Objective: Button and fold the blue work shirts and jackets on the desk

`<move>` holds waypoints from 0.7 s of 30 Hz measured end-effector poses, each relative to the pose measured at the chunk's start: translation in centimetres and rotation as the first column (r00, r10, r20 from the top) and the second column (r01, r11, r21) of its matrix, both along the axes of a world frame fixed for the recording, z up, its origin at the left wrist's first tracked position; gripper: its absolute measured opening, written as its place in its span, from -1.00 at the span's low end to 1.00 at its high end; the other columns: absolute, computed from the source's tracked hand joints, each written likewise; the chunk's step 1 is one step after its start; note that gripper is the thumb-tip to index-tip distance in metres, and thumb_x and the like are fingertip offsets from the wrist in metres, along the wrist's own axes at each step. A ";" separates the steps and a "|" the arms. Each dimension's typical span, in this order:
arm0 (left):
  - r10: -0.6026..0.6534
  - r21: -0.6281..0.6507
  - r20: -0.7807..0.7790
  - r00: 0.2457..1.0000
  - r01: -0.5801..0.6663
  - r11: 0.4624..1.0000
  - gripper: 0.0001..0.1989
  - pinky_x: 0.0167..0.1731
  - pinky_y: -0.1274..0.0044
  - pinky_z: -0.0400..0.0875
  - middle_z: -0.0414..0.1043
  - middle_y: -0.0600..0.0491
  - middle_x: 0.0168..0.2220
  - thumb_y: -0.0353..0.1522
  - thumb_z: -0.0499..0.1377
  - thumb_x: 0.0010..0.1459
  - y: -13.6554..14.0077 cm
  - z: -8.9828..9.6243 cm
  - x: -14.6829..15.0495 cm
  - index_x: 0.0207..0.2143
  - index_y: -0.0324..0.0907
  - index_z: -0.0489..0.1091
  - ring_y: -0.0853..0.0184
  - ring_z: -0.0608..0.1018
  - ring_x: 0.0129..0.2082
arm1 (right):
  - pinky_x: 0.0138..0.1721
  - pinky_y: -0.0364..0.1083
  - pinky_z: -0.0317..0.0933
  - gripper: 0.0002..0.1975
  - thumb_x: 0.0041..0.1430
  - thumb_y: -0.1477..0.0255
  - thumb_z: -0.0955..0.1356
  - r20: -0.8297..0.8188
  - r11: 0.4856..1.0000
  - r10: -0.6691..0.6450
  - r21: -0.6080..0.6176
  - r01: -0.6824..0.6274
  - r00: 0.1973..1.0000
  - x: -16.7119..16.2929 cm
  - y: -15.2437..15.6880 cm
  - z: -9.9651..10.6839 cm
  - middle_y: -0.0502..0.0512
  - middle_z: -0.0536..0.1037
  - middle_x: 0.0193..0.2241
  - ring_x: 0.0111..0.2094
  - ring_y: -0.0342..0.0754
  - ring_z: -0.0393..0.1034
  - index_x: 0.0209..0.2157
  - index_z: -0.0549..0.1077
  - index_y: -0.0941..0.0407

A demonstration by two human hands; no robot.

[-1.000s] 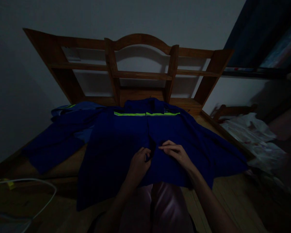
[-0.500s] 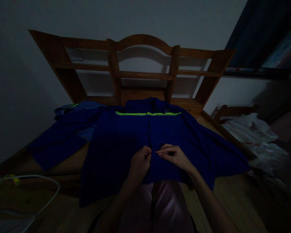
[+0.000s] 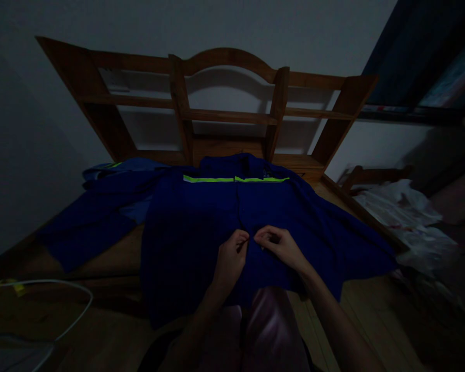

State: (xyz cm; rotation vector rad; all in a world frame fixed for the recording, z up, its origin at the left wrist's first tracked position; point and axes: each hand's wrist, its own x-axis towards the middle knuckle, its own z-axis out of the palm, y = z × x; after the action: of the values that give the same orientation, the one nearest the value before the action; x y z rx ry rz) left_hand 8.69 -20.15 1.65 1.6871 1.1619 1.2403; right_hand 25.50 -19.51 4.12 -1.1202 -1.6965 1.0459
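A dim room, seen from above the wearer's own hands. A dark blue jacket lay front up across a wooden desk, its collar toward the far edge and its hem hanging past the near edge over pink, shiny trousers. A lime stripe crossed the chest. One sleeve stretched toward the desk's left end, the other to its right edge, close to the near right corner.

Both hands were at the jacket's front opening, toward the near edge, their fingertips almost meeting. The left hand had its thumb and fingertips pressed together, pinching the opening's edge. The right hand held its thumb and forefinger close together just beside it; it was too dark to tell whether cloth lay between them.

Lighter blue cloth showed near the far left corner; whether it belonged to the jacket could not be told. A wooden shelf with an arched top stood along the far edge, against a pale wall. Beyond the right edge sat white plastic bags. Below the near left corner curved a white cable with a yellow tag.
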 end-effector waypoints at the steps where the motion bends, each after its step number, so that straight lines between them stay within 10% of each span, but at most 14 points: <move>1: -0.008 -0.003 0.019 1.000 0.008 1.000 -0.89 -0.23 0.58 0.37 0.43 0.05 -0.31 -0.43 0.00 0.15 0.0 -0.1 -0.1 -0.30 -0.16 0.31 0.38 0.49 -0.27 | -0.42 -0.19 0.15 -0.73 0.07 0.23 0.35 0.004 1.000 -0.004 0.000 0.004 1.000 0.0 0.0 -0.1 -0.01 0.42 -0.53 -0.49 -0.18 0.29 -0.32 0.45 0.16; 21: 0.007 -0.094 0.093 0.996 0.002 0.996 -0.81 -0.42 0.62 0.33 0.42 0.10 -0.47 -0.23 0.14 0.10 0.5 0.0 -0.5 -0.39 -0.18 0.29 0.38 0.51 -0.43 | -0.35 -0.18 0.19 -0.79 0.13 0.27 0.31 0.113 0.991 -0.049 0.131 0.034 0.992 -0.8 -0.4 -0.6 0.01 0.43 -0.43 -0.41 -0.16 0.31 -0.29 0.36 0.13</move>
State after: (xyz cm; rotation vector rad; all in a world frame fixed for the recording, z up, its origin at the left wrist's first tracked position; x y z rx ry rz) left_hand 8.17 -19.64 1.64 1.5437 1.1485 1.2333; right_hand 24.68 -19.89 3.51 -1.1461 -1.7972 0.8469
